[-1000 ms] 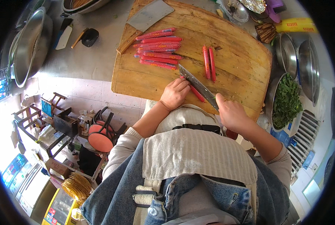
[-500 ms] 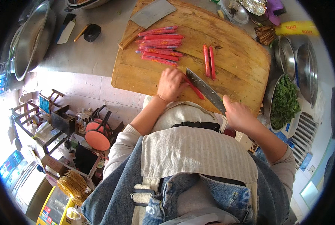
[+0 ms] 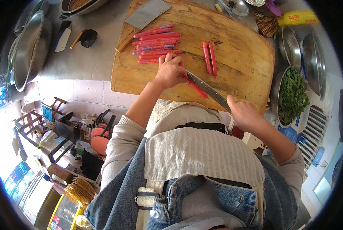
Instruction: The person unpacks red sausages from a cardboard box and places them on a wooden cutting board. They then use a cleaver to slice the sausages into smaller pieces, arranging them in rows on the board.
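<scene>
My right hand [image 3: 243,112] is closed round the handle of a kitchen knife [image 3: 210,92]. The blade lies slantwise along a red-wrapped sausage [image 3: 197,90] near the board's front edge. Bent fingers of my left hand [image 3: 170,73] grip that sausage's far end, close to the blade tip; part of the sausage is hidden under hand and blade. Beyond my left hand, several red-wrapped sausages [image 3: 156,43] lie in a stack on the wooden cutting board [image 3: 240,57]. Two more sausages [image 3: 206,57] lie side by side farther right.
A cleaver [image 3: 148,14] lies at the board's far left, its wooden handle over the edge. Right of the board stand a bowl of chopped greens [image 3: 292,97] and metal bowls [image 3: 313,65]. A large metal basin [image 3: 29,50] leans at left. Stools [image 3: 100,140] stand below.
The knife blade has come in closer against the sausage, its tip nearing my left hand. My left hand's fingers have lifted and bent more. The whole view has shifted slightly.
</scene>
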The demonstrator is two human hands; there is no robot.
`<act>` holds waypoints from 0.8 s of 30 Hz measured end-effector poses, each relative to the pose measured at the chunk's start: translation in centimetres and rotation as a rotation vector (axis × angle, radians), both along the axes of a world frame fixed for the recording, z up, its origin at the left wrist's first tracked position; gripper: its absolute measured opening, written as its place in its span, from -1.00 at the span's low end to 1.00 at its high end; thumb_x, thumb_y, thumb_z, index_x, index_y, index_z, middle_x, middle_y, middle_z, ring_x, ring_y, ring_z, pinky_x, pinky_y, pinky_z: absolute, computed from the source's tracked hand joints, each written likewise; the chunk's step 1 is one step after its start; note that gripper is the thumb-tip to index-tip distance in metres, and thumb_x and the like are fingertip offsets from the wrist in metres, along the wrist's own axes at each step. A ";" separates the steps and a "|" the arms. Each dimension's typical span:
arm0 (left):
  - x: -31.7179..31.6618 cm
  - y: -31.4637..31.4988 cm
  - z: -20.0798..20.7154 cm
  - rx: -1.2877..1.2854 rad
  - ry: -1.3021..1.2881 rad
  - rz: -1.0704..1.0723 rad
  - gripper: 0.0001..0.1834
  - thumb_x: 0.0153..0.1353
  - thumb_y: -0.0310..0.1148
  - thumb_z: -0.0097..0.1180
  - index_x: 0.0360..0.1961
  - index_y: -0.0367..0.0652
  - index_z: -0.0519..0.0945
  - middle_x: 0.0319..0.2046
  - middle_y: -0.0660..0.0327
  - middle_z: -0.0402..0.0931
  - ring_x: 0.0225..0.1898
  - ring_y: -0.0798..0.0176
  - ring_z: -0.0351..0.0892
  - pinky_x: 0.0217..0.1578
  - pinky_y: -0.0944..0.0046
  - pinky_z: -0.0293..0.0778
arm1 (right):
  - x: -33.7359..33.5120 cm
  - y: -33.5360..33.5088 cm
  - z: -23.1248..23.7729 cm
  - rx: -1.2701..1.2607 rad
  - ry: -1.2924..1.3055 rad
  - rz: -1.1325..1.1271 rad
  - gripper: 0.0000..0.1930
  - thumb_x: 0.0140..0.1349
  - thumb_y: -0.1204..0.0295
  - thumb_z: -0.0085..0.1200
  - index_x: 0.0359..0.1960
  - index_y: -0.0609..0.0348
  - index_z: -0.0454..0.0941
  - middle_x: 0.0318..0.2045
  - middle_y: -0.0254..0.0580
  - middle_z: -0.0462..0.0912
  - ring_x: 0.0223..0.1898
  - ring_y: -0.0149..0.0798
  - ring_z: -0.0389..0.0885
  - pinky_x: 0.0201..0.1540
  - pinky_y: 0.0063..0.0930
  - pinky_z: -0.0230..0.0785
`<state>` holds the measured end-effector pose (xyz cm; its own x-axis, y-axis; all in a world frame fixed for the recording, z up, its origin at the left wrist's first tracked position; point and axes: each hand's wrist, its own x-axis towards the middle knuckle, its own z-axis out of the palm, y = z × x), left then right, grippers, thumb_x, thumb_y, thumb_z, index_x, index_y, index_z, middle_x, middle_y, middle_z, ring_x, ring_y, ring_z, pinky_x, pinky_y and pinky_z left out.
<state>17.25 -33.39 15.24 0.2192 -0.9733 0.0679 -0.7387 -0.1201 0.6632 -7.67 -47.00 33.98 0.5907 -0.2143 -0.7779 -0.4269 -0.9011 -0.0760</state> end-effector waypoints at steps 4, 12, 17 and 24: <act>0.1 0.0 -0.2 -0.019 0.007 -0.011 -0.68 -0.30 -0.02 0.57 -0.42 0.28 0.81 -0.14 0.41 0.48 0.17 0.10 0.27 0.19 -0.07 0.07 | -0.7 -0.4 0.9 0.052 0.099 -0.080 -0.48 0.12 0.49 0.14 0.11 0.30 0.24 -0.29 0.23 0.69 -0.17 0.25 0.68 -0.14 0.06 0.47; 0.3 0.1 -0.5 -0.015 0.010 -0.019 -0.68 -0.29 0.00 0.56 -0.42 0.28 0.81 -0.12 0.39 0.48 0.20 0.10 0.25 0.22 -0.08 0.05 | -3.6 -0.6 2.2 0.098 0.023 -0.100 -0.47 0.20 0.43 0.15 0.17 0.31 0.25 -0.25 0.27 0.66 -0.14 0.28 0.65 -0.11 0.09 0.44; 0.1 0.0 -0.3 -0.006 -0.009 -0.011 -0.69 -0.28 -0.03 0.56 -0.42 0.26 0.81 -0.12 0.38 0.47 0.20 0.08 0.25 0.23 -0.08 0.05 | -4.7 -0.7 2.1 0.064 0.030 -0.114 -0.64 0.19 0.50 0.13 -0.03 0.25 0.29 -0.32 0.24 0.66 -0.19 0.33 0.63 -0.17 0.14 0.41; -0.5 -0.9 0.2 -0.135 -0.171 -0.006 -0.77 -0.12 -0.19 0.47 -0.35 0.19 0.79 -0.12 0.34 0.48 0.19 0.08 0.29 0.21 -0.11 0.11 | -7.3 -0.5 3.1 -0.053 -0.153 -0.264 -0.70 0.20 0.45 0.14 -0.12 0.20 0.29 -0.44 0.22 0.63 -0.31 0.37 0.61 -0.27 0.20 0.40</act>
<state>16.75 -34.29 15.46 0.1877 -0.9542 0.2331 -0.8424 -0.0344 0.5377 -15.01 -47.53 37.08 0.6183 -0.4138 -0.6682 -0.6344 -0.7646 -0.1135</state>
